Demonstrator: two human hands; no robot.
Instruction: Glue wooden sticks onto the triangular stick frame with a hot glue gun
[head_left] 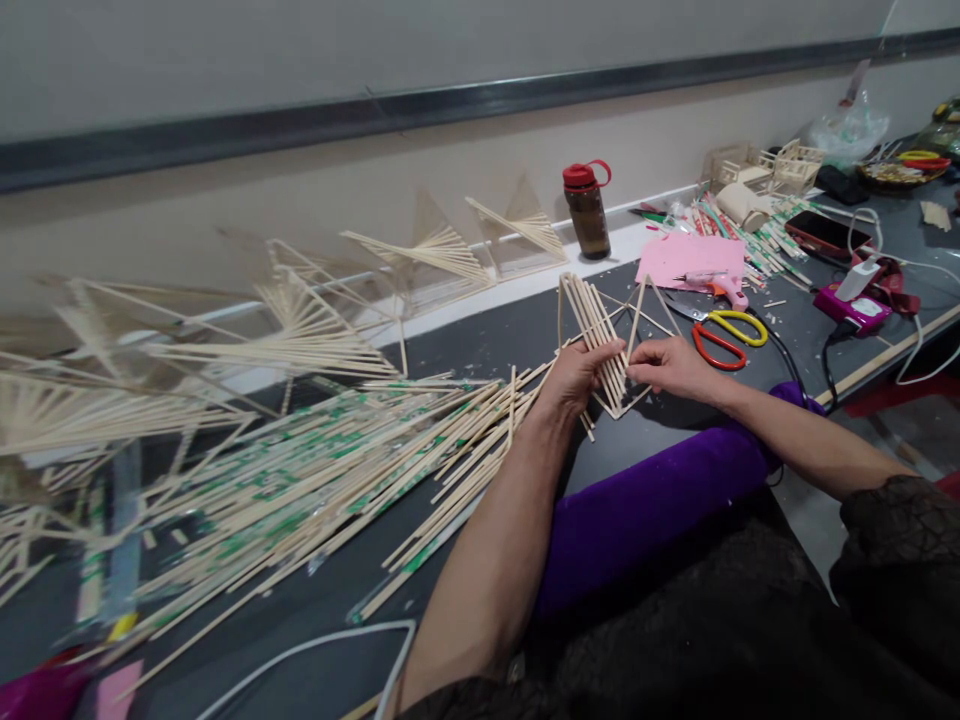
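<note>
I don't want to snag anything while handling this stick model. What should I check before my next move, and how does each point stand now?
1. Model supported: ok, the left hand holds it.
2. Right hand gripping firmly: cannot tell; its fingertips are at the model's edge.
3. Scissors well clear: not ok, I'd say; they lie close beyond the right hand.
4. Glue gun cool: cannot tell; it rests partly on pink paper.
5. Bottle upright and capped: ok, it stands by the wall.
6. Spare sticks nearby: ok, they lie beside the left forearm.
</note>
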